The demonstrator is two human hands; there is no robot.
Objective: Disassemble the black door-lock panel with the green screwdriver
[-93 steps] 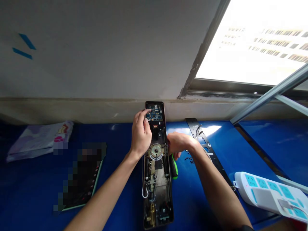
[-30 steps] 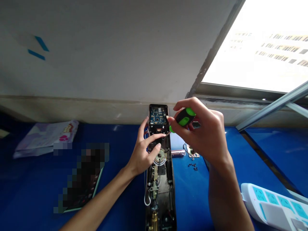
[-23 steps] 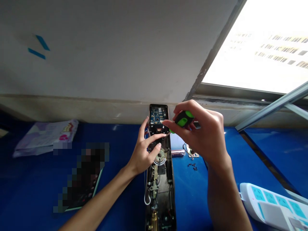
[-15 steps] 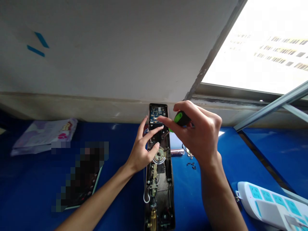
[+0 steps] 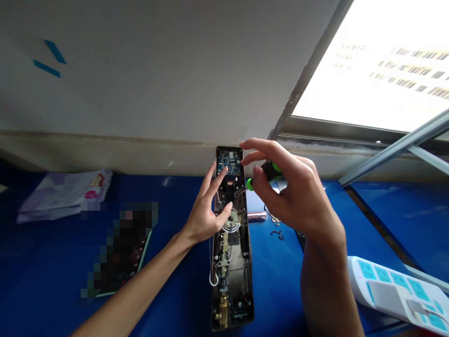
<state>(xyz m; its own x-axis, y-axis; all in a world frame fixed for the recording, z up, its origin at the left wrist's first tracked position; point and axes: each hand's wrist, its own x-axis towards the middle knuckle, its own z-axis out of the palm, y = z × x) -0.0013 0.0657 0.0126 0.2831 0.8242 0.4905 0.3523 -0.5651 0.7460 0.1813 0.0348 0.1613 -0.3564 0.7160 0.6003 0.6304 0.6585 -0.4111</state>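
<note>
A long opened door-lock body (image 5: 231,262) lies lengthwise on the blue table (image 5: 52,276), its inner parts and a blue circuit board (image 5: 229,164) showing at the far end. My left hand (image 5: 206,210) rests on the lock's left side near the round brass part (image 5: 230,220), fingers spread and touching the housing. My right hand (image 5: 287,192) grips a screwdriver with a black and green handle (image 5: 268,172). The tool's tip points down-left onto the lock just below the circuit board.
Several small black screws (image 5: 277,234) and a short metal cylinder (image 5: 257,216) lie right of the lock. A white and teal power strip (image 5: 396,292) sits at the right front. A printed bag (image 5: 63,192) and a blurred flat object (image 5: 119,248) lie left. Wall and window behind.
My right hand picked the screwdriver up from beside the lock and brought its tip down onto the lock's upper part. My left hand slid from the circuit board toward the brass part.
</note>
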